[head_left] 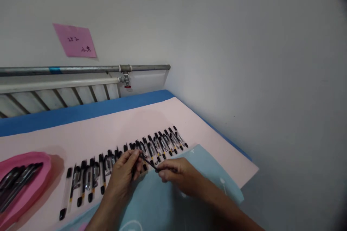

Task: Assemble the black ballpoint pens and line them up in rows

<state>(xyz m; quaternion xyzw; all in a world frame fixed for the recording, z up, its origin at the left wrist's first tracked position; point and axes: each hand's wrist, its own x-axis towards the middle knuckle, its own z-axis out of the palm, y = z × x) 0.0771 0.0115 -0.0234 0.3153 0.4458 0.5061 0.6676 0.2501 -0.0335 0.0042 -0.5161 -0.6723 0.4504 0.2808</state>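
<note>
The left hand (126, 168) and right hand (180, 175) pinch a thin black rod (148, 162) between them. Beside them, pen parts (102, 173) lie on a pink sheet (89, 135) over the blue tabletop (89, 112); farther stands a white radiator (84, 94).

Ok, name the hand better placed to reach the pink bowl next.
Probably the left hand: it is nearer the pink bowl than the right hand. Both hold a thin black stick.

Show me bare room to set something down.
The pink sheet is bare between the row of pens and the blue strip, and at right between the teal cloth and wall. Crowded: the row, the pink basin with pens, and around the left hand and right hand.
</note>
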